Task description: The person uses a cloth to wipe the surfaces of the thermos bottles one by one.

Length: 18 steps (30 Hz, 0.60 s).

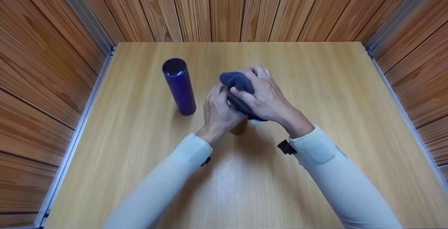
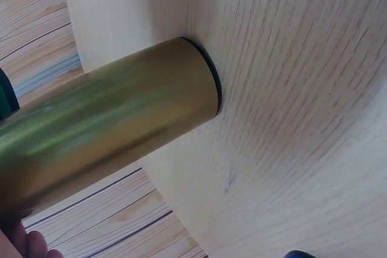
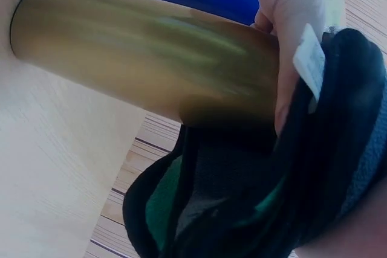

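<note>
A gold cylindrical flask [image 2: 115,110] stands upright on the table near the middle, its dark-rimmed base on the wood. My left hand [image 1: 221,112] grips the flask's upper part, hiding much of it in the head view. Over its top, my right hand [image 1: 269,96] grips a bunched dark navy cloth [image 1: 233,79]. In the right wrist view the cloth [image 3: 357,101] shows a white tag, green patches and thick dark edging, and lies against the flask's upper end. The flask's mouth is hidden beneath the hands and cloth.
A purple-blue flask [image 1: 182,91] stands upright to the left of my hands, its top dark inside a shiny rim. The light wood table [image 1: 140,145] is bounded by metal edge rails [image 1: 75,131] and wood-plank walls [image 1: 227,8] at the back and sides.
</note>
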{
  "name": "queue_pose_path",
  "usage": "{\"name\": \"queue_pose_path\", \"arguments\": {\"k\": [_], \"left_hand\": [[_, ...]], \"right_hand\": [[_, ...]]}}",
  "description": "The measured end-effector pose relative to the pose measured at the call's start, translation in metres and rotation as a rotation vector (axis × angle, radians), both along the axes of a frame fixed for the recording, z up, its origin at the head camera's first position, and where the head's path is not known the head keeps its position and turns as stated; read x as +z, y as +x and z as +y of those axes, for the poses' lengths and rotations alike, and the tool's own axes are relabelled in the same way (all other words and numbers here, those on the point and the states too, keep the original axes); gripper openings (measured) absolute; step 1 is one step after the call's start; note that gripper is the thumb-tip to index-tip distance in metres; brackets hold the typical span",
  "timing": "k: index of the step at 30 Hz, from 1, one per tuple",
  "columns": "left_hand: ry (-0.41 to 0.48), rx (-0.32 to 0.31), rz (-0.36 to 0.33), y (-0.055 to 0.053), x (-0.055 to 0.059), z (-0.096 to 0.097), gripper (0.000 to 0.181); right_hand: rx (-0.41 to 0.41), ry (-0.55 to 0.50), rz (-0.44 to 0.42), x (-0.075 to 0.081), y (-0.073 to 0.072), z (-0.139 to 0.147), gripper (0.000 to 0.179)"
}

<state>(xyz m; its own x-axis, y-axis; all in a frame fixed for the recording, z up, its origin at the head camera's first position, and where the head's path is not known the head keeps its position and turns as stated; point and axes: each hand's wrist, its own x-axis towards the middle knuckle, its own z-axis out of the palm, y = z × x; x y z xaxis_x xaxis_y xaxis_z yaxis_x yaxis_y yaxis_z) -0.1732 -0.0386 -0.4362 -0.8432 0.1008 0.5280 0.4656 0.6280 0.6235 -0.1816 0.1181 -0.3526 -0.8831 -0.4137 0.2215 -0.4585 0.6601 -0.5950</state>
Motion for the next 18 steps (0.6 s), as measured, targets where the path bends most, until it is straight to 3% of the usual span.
{"name": "queue_pose_path", "arguments": {"k": [3,7,10,18], "left_hand": [[-0.011,0.003,-0.036,0.003,-0.002,0.000,0.069],[-0.017,0.028,0.009,0.003,-0.006,0.001,0.048],[-0.009,0.043,0.029,0.002,-0.006,0.002,0.042],[-0.003,0.033,-0.001,0.002,-0.006,0.003,0.042]], "right_hand": [[-0.045,-0.059,-0.043,-0.002,0.001,-0.002,0.048],[-0.107,-0.162,-0.038,-0.006,0.003,-0.004,0.042],[-0.144,-0.247,-0.022,-0.009,0.004,-0.005,0.036],[-0.214,-0.376,0.103,-0.022,0.011,-0.006,0.036]]}}
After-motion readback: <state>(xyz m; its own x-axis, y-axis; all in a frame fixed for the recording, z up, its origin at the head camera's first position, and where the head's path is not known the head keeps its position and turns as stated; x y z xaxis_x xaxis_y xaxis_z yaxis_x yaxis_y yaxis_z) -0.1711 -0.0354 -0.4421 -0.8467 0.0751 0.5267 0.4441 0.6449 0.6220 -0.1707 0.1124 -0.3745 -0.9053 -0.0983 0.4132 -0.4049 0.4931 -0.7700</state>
